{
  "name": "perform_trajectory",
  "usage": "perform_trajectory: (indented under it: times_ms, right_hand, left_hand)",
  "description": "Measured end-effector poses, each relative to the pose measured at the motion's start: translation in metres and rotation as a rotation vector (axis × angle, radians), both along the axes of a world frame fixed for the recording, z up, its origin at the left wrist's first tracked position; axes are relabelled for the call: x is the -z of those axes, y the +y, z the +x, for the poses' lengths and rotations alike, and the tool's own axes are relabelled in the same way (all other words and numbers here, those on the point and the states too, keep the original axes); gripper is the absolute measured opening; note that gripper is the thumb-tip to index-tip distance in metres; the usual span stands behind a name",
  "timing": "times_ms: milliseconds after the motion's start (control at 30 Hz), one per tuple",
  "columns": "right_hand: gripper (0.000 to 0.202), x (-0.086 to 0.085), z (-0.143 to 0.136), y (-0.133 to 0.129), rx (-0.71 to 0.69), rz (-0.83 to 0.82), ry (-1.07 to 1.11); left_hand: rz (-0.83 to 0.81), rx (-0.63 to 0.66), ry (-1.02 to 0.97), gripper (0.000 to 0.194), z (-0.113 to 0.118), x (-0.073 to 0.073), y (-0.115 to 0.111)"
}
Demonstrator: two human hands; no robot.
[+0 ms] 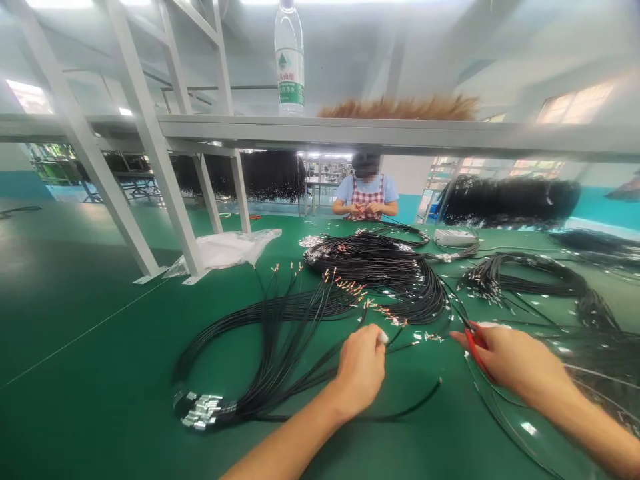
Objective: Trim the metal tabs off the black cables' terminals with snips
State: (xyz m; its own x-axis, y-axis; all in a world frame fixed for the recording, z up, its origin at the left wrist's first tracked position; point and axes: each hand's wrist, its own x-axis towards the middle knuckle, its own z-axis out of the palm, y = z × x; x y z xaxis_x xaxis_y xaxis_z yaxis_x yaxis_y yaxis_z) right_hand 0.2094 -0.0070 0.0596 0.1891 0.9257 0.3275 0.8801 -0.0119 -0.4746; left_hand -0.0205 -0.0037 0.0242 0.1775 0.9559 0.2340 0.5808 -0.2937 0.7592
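Observation:
My left hand [361, 367] is closed in a pinch over a thin black cable [397, 333], whose end sticks out past the fingers. A white covering shows on one fingertip. In my right hand [515, 360] are red-handled cutters [477, 353], their dark jaws pointing up and away from me. A looped bundle of black cables [220, 327] lies to the left, with silver connectors [203, 410] at its near end. Stripped copper-coloured ends [353, 288] fan out beyond my left hand. One loose cable [417, 405] curves nearer to me.
A larger cable heap [370, 260] and another coil [530, 273] lie farther back among white scraps [433, 337]. Grey frame legs [170, 193] and a shelf beam [380, 132] holding a bottle [290, 73] cross the bench. A co-worker [367, 193] is opposite.

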Motion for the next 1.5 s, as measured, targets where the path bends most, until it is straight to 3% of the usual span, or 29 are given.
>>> perform_trajectory:
  times_ms: [100,233,433,533,633,700,867,1067,1200,1333,1500]
  right_hand:
    - [0.039,0.026,-0.011,0.011,-0.027,-0.163,0.345]
    - [0.043,0.056,-0.027,0.016,-0.036,-0.203,0.784]
    - [0.046,0.073,-0.037,0.015,-0.029,-0.208,1.104]
    - [0.045,0.074,-0.044,0.012,-0.058,-0.247,1.138]
    - [0.041,0.073,-0.055,0.010,-0.085,-0.271,1.138]
    - [0.039,0.072,-0.060,0.009,-0.086,-0.277,1.133]
    - [0.039,0.067,-0.065,0.008,-0.076,-0.253,1.143]
    - [0.039,0.068,-0.065,0.007,-0.055,-0.252,1.160]
    - [0.039,0.066,-0.065,0.006,-0.038,-0.269,1.160]
    - [0.040,0.068,-0.065,0.005,-0.045,-0.312,1.149]
    - [0.039,0.076,-0.067,0.005,-0.077,-0.339,1.131]
  left_hand:
    - [0.024,0.096,0.177,0.026,0.002,0.012,-0.003]
    - [0.035,0.095,0.423,0.036,0.004,0.025,-0.001]
    - [0.081,0.036,0.334,0.034,0.000,0.027,0.010]
    - [0.035,0.007,0.110,0.026,-0.003,0.020,0.014]
    - [-0.165,0.042,-0.170,0.021,-0.006,0.013,0.019]
    - [-0.199,0.020,-0.219,0.020,-0.008,0.011,0.021]
    - [0.211,-0.158,0.157,0.024,-0.010,0.008,0.017]
    - [0.030,0.023,0.371,0.020,0.000,0.012,0.007]
    - [-0.034,0.039,0.499,0.024,0.002,0.018,0.007]
    - [-0.049,0.028,0.464,0.025,-0.002,0.019,0.010]
    - [-0.032,-0.037,0.358,0.024,-0.008,0.009,0.015]
